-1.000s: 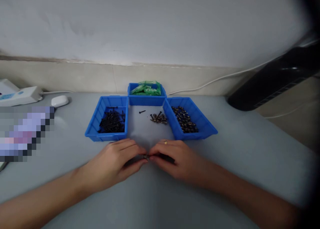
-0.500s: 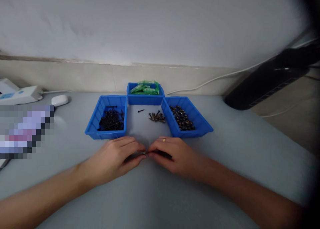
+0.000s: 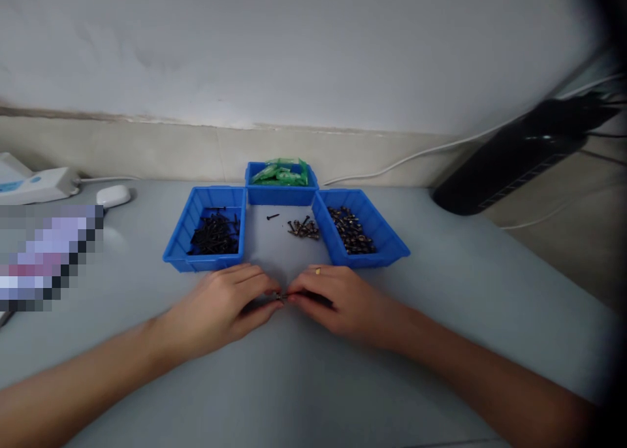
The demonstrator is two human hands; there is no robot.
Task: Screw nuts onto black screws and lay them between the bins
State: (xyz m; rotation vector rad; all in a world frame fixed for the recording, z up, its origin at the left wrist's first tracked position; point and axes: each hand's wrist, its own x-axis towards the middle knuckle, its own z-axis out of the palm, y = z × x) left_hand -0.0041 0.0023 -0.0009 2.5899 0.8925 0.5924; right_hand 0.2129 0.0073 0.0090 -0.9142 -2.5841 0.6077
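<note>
My left hand and my right hand meet fingertip to fingertip low over the grey table. Between them they pinch a small dark metal fastener; its exact shape is too small to tell. A ring sits on a finger of my right hand. Just beyond the hands lie a small heap of brownish screws and one loose black screw on the bare table.
Three blue bins stand ahead: the left bin holds black screws, the right bin brownish fasteners, the back bin green packets. A white device and a white mouse sit far left. A black object with cables lies at right.
The view has drifted a little, so bins and hands sit slightly left and higher. My hands stay together on the small fastener, fingers barely shifting.
</note>
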